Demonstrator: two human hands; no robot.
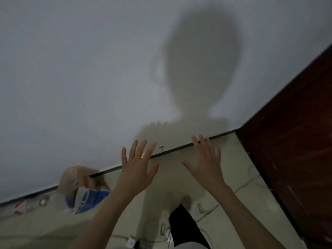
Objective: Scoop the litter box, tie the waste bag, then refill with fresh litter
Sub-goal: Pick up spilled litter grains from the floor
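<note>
Both of my hands are raised in front of me with fingers spread and nothing in them. My left hand (137, 165) is at the centre, my right hand (206, 163) just to its right, both over the line where the white wall meets the pale tiled floor. At the lower left a blue-and-white bag (89, 201) lies on the floor against the wall, with a crumpled clear-brown plastic bag (79, 178) above it. The view is blurred. No litter box or scoop is in view.
A dark wooden door (294, 141) fills the right side. Thin cables (246, 186) trail across the floor tiles, with a plug strip (132, 242) near the bottom. My dark trouser leg (183, 225) is at the bottom centre. A clear plastic bottle (30, 205) lies at the far left.
</note>
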